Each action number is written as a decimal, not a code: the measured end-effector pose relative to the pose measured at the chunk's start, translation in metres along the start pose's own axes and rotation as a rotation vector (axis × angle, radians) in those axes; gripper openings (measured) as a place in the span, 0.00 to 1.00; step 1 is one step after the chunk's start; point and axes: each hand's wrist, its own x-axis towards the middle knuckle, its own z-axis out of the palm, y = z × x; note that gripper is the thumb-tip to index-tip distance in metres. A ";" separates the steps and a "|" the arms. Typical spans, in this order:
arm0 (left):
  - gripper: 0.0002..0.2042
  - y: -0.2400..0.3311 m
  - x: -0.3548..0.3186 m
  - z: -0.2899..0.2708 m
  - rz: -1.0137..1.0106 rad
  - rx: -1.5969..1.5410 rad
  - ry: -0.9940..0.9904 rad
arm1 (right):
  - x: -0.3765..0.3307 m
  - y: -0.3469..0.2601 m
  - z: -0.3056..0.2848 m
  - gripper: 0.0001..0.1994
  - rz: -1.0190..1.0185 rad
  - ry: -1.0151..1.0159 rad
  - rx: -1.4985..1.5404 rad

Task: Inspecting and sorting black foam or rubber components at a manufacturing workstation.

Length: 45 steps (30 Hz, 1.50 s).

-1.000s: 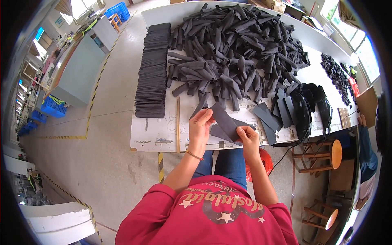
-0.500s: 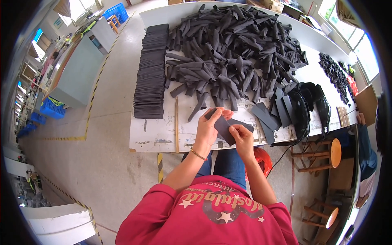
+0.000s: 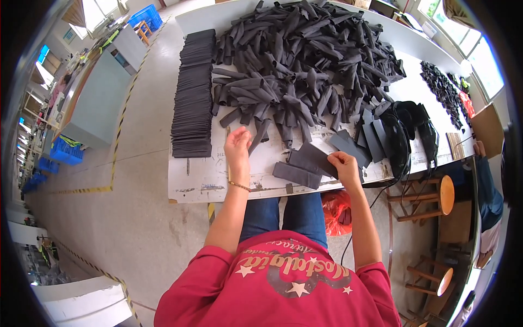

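My right hand [image 3: 344,164] pinches the corner of a flat dark grey fabric piece [image 3: 311,158] above the table's near edge. Another flat dark piece [image 3: 297,175] lies partly beneath it. My left hand [image 3: 238,144] is raised over the table with loosely bent fingers, slightly apart, and nothing visible in them. Just right of its fingertips lies a rolled dark fabric tube [image 3: 259,136], at the front of a large heap of similar tubes [image 3: 310,49]. Left of the heap runs a long, neat stack of flat dark pieces [image 3: 193,98].
Several flat dark pieces [image 3: 376,139] lie beside a black bag-like bundle [image 3: 400,136] on the right of the white table [image 3: 239,192]. Small dark items [image 3: 444,92] are spread further right. A red plastic bag [image 3: 338,212] sits below the edge; wooden stools [image 3: 445,194] stand right.
My left hand has let go of the fabric piece and moved left and forward toward the heap. My right hand has moved right and slightly forward, keeping its hold on the piece.
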 end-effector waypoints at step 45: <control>0.18 -0.019 -0.005 -0.004 -0.322 0.000 -0.408 | 0.014 -0.006 -0.065 0.26 -0.653 0.420 -0.817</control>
